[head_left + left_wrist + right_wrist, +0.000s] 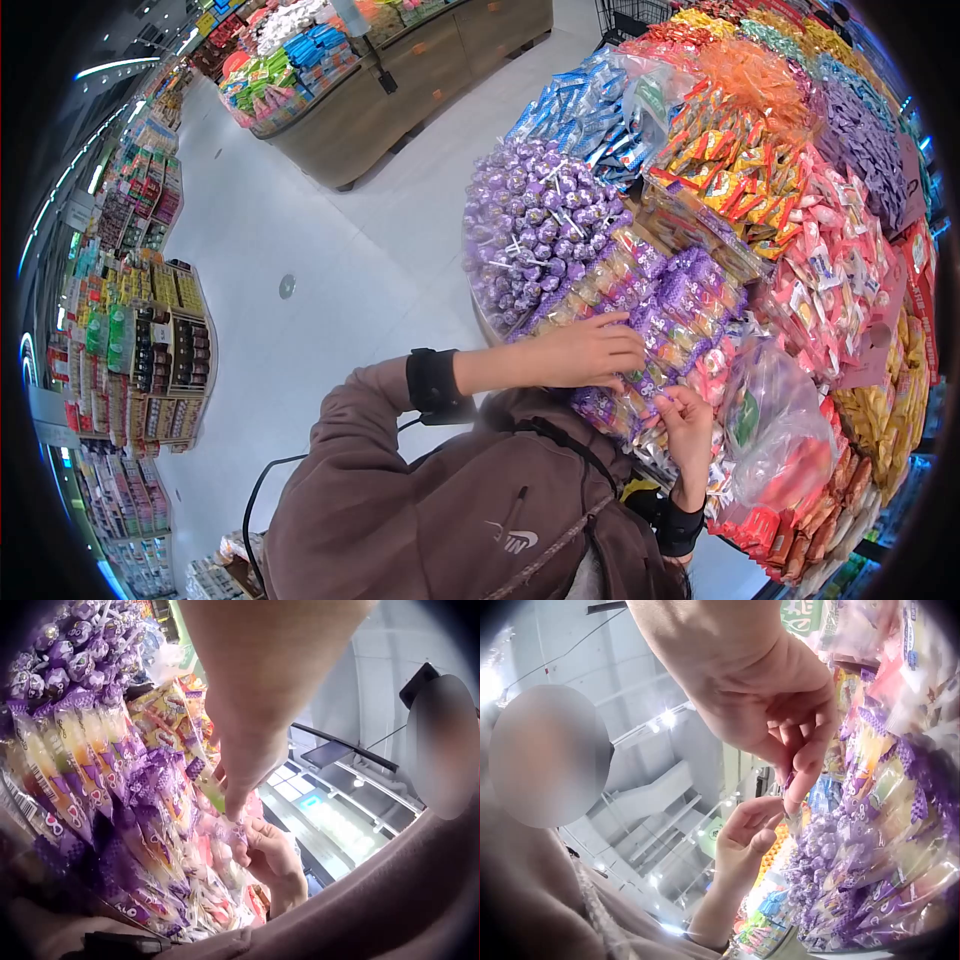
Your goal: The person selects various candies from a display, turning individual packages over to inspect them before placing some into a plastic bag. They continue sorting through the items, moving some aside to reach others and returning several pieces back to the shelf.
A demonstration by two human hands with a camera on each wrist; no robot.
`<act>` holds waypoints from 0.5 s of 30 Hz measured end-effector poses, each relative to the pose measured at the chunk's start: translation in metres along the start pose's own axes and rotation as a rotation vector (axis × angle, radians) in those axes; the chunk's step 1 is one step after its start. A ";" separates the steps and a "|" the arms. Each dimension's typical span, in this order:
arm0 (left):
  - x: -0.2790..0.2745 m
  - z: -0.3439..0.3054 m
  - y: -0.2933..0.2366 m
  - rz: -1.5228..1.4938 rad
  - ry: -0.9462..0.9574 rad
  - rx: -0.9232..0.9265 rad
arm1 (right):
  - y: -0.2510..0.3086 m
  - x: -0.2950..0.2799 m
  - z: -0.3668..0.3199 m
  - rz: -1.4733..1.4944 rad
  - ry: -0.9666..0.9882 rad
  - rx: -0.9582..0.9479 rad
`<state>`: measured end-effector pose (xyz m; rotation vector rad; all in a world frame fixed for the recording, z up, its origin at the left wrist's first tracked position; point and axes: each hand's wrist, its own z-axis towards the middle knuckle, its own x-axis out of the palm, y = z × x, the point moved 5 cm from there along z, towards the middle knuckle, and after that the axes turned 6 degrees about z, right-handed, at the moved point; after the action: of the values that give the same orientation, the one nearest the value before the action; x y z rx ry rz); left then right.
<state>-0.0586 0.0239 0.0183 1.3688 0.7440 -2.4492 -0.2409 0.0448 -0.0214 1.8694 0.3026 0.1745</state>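
Observation:
Both my hands meet over a heap of candy packets (690, 300) in clear wrappers with purple checked ends. My left hand (600, 352) reaches across from the left and pinches one slim candy packet (215, 799), whose greenish middle shows below the fingers in the left wrist view. At the other end, my right hand (688, 428) pinches the wrapper between thumb and forefinger. In the right wrist view the fingertips of the right hand (799, 735) and left hand (742, 838) almost meet at the purple wrapper end. Much of the packet is hidden by fingers.
Purple-wrapped lollipops (540, 225) are heaped beside the packets. A clear plastic bag (775, 410) lies to the right, near pink-wrapped sweets (830, 270). Yellow and red packets (740, 165) are piled farther back. Another candy stand (370, 110) stands across the aisle.

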 end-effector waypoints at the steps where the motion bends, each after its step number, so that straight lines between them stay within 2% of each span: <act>1: 0.002 0.000 -0.003 0.017 0.015 0.019 | 0.000 0.000 -0.001 0.000 0.007 0.003; 9: 0.021 -0.005 -0.011 0.161 0.069 0.144 | -0.013 0.003 -0.002 0.095 0.056 0.055; 12: 0.021 -0.007 -0.013 0.173 0.037 0.167 | -0.010 0.005 -0.004 0.129 0.063 0.063; 15: 0.018 -0.008 -0.013 0.149 0.032 0.155 | -0.014 0.004 -0.003 0.063 0.075 0.072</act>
<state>-0.0681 0.0399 0.0032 1.4636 0.4489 -2.4150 -0.2401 0.0532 -0.0340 1.9480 0.3044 0.2802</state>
